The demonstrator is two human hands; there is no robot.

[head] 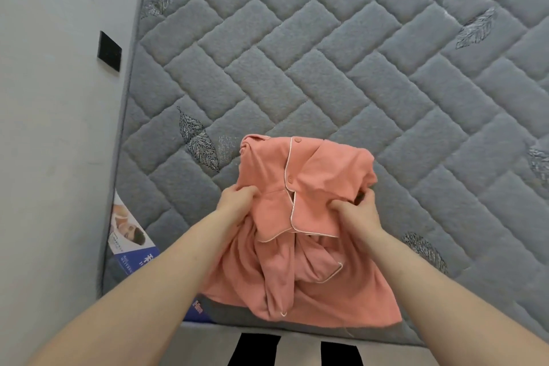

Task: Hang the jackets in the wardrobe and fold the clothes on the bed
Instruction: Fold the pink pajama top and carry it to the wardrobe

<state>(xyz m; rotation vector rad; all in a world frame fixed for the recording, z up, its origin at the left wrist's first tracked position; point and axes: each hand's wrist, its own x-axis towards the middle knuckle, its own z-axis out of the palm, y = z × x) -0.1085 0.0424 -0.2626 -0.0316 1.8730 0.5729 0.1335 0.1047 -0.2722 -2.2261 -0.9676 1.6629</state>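
**Both my hands hold a pink pyjama top over the near edge of the bed**

I am looking down at a bare grey mattress (326,53), quilted in a slanted brick pattern with darker leaf shapes stitched here and there. It fills most of the view.

Near the bottom middle, a salmon-pink pyjama top (300,217) with thin white piping and small matching buttons lies bunched on the bed, close to the edge nearest me. Its upper part is doubled over into a rough block, button placket facing up. The lower cloth spills toward me in loose folds and reaches the mattress edge.

My left hand (237,202) has its grip closed on the cloth at the left side of the folded part, fingers curled into the fabric. My right hand (358,211) holds the right side, thumb pressed on top and fingers tucked under the fold. Both forearms reach in from the bottom corners, bare.

Along the mattress's left edge, beside my left forearm, a printed label (130,235) in white and blue shows, with writing too small to read. Left of the mattress stands a pale wall (53,128) with a small black square plate (109,51) on it. At the bottom edge, two dark shapes that look like my legs (297,350) show below the mattress.
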